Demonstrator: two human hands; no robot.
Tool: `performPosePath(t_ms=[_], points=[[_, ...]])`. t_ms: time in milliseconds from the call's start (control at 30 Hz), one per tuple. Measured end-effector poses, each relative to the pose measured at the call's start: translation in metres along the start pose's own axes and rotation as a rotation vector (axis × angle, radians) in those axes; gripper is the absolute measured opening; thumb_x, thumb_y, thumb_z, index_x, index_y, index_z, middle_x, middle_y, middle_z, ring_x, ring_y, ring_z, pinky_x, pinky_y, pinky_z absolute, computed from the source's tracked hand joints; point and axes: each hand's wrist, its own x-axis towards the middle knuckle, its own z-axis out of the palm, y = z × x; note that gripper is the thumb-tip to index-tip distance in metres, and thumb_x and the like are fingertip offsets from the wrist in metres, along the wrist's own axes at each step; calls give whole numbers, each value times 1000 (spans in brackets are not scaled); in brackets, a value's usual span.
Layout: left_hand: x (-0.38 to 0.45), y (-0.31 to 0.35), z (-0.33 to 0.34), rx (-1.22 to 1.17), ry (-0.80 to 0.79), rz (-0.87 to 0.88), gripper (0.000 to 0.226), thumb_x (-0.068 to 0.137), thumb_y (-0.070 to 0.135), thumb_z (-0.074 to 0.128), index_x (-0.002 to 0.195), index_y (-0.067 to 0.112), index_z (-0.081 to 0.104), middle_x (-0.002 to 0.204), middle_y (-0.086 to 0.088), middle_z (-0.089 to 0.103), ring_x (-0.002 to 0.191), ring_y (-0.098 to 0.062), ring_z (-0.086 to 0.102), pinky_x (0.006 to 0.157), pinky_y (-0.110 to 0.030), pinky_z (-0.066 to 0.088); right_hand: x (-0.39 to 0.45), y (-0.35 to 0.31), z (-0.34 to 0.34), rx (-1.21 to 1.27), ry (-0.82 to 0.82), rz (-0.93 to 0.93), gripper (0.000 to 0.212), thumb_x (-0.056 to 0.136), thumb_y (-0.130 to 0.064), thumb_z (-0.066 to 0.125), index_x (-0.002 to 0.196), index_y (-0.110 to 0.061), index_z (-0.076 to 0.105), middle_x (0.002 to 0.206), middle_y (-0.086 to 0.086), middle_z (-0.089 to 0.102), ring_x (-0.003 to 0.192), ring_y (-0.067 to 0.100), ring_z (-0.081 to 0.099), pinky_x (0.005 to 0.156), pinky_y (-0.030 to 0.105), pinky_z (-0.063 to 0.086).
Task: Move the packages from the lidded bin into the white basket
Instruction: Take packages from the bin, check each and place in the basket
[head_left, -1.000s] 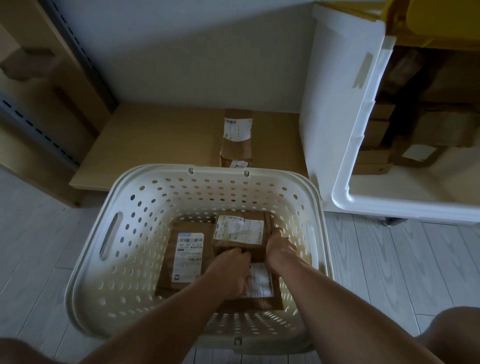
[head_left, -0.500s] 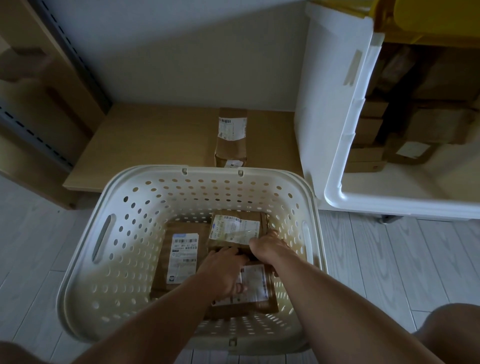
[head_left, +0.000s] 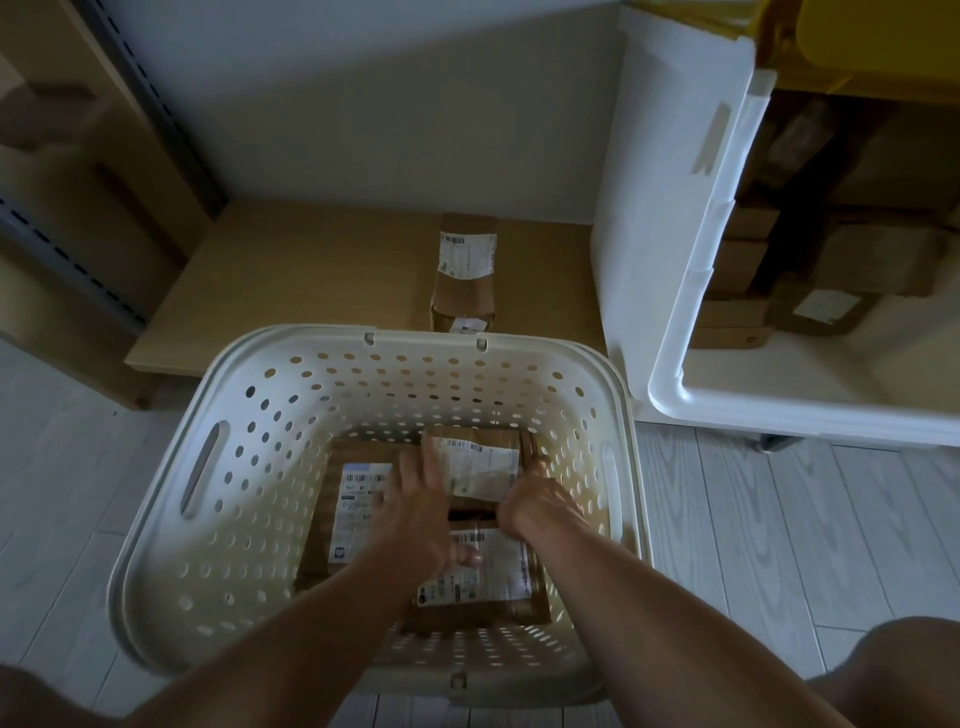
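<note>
- Small brown package (head_left: 475, 470), white label up, lay in the far right part of the white basket (head_left: 171, 519), resting on top of the other parcels there.
- Left hand (head_left: 415, 512) lay against the package's left edge, fingers straight and spread, reaching up along the side; nothing pinched.
- Right hand (head_left: 537, 501) sat at the package's right near corner, fingers bent down over the edge; whether it truly gripped could not be told.
- Beneath: a flat labelled package (head_left: 358, 512) on the basket's left floor and another labelled package (head_left: 493, 577) at the near right, partly hidden by the forearms.
- Basket stood on pale plank flooring (head_left: 753, 519).
- Beyond its far rim, one upright package (head_left: 465, 270) stood on a low wooden shelf (head_left: 311, 270).
- Right of basket: white lidded bin (head_left: 670, 374), lid raised, brown boxes (head_left: 872, 254) stacked inside.
</note>
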Motion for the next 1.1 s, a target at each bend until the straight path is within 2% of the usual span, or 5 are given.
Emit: performPosePath(t_ms=[333,533,867,1000,1100], points=[[11,-2,-2,-855,-158,-220,37,98,30,57,126,20,37,107,-3,62,95,-17,63,75,-35,51,4,-6,-17,255,-66,34,80,102,-19,48,160,-7,-5,158,25,33,141,40,42,113,43,39],[10,-3,-4,-890,-221,-213,39,98,32,59,130,16,41,109,-5,64,98,-20,65,87,-40,56,3,-6,-10,206,-44,24,85,101,-28,53,160,-6,-5,162,25,23,150,41,26,121,48,27],[28,-21,2,-1037,-173,-213,123,58,105,39,152,26,41,157,-13,43,142,-34,44,115,-59,35,-16,2,-8,-135,69,-292,120,85,-27,80,161,-11,-11,170,14,-1,156,36,7,124,52,22],[-4,-5,-43,-859,3,-123,58,105,51,41,151,16,41,153,-15,46,135,-32,49,112,-49,41,-33,4,-27,-185,104,-467,116,82,-34,79,161,-7,-1,168,17,7,154,38,11,123,53,26],[-33,0,-68,-694,83,25,62,107,44,42,162,23,22,167,-8,25,152,-29,28,122,-49,25,-57,4,-43,-214,164,-621,113,81,-25,78,161,-15,-1,167,11,13,152,34,19,123,48,28]])
